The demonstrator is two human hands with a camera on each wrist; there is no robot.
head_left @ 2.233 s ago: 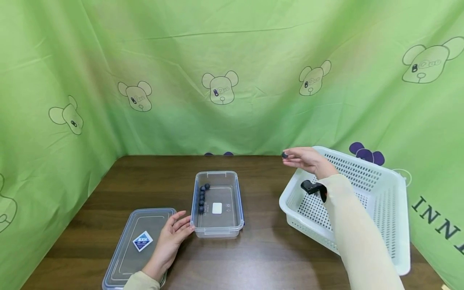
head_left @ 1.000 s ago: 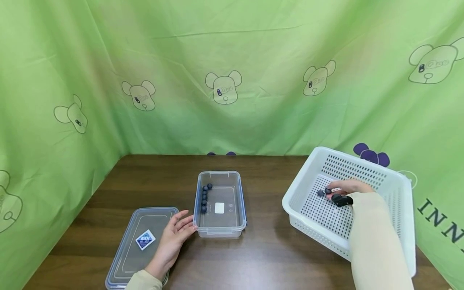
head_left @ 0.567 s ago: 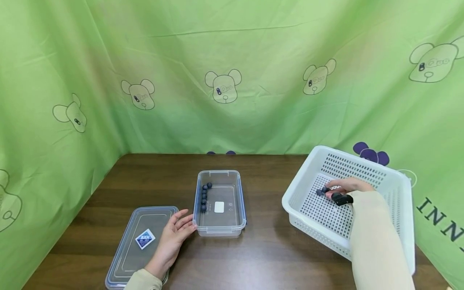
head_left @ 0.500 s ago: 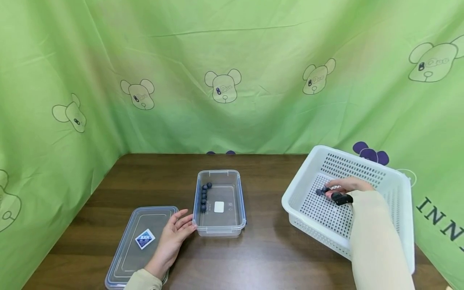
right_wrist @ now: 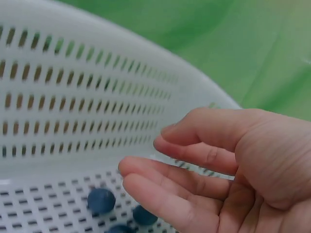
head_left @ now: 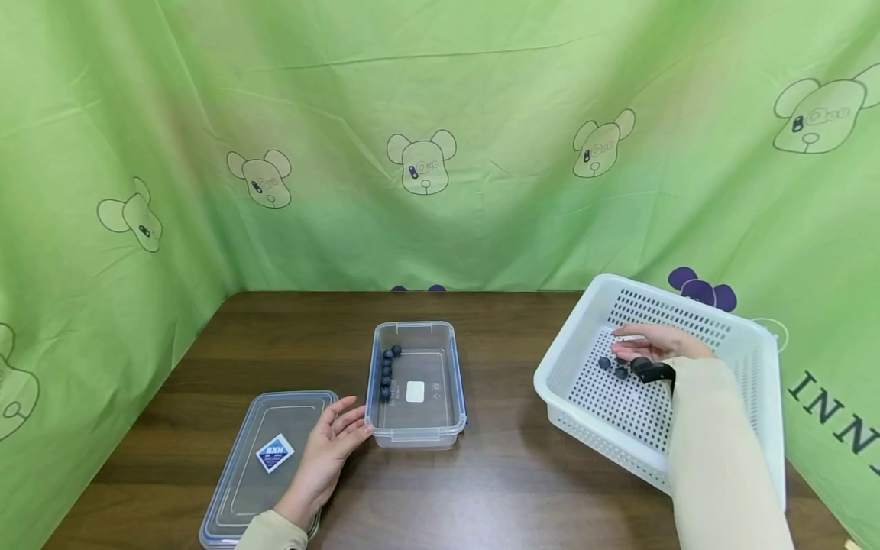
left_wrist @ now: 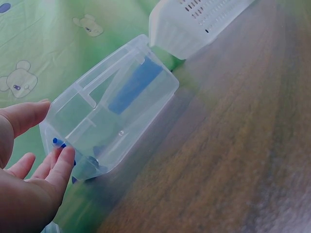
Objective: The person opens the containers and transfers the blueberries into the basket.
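In the head view, my right hand is inside a white perforated basket. Its thumb and fingers are apart, and nothing is between them in the right wrist view. Below the fingertips lie three blueberries, the clearest being one blueberry on the basket floor; the hand partly covers another in the head view. My left hand is beside the front left corner of a clear plastic container, fingertips at its wall and fingers loosely bent. Several blueberries form a row along that container's left wall.
A clear lid with a blue rim and a blue-and-white sticker lies left of the container, partly under the left hand. All stand on a dark wooden table. A green patterned curtain hangs behind.
My right hand, with a blueberry at its fingertips, has come down from the basket's back left rim into the basket. Its fingers have just lifted off the blueberries. The left hand stays put.
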